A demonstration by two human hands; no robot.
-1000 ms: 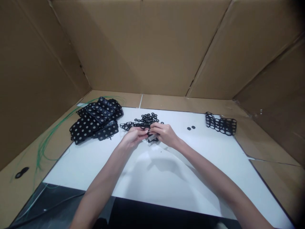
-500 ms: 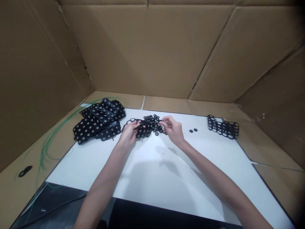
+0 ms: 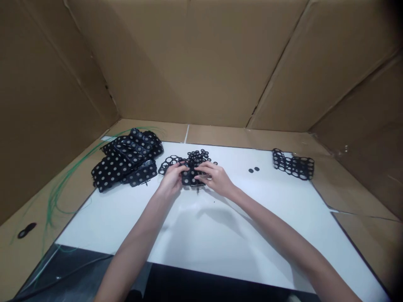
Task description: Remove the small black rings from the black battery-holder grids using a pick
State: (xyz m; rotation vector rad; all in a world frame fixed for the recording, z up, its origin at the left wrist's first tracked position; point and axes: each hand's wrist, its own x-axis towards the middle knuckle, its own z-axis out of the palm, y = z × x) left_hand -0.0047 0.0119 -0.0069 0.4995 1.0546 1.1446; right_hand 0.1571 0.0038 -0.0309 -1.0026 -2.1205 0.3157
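Observation:
My left hand (image 3: 172, 178) is closed on the left side of a black sheet with grey dots (image 3: 186, 178), held just above the white board. Part of that sheet, on its left, is a net of empty rings (image 3: 170, 161). My right hand (image 3: 217, 178) is closed at the sheet's right side, its thumb and fingers pinched against the sheet. Whether it also holds a small disc I cannot make out. Just behind the hands lies a loose heap of small black rings with grey centres (image 3: 198, 156).
A pile of black dotted sheets (image 3: 122, 161) lies at the left, beside thin green strands (image 3: 59, 188). Two dark discs (image 3: 253, 170) and an empty black ring net (image 3: 292, 165) are on the right. Cardboard walls (image 3: 176, 63) enclose the white board (image 3: 201, 235).
My right hand has moved left and nearer, from the heap of small rings to the dotted sheet. The sheet now shows more of its dotted face between both hands.

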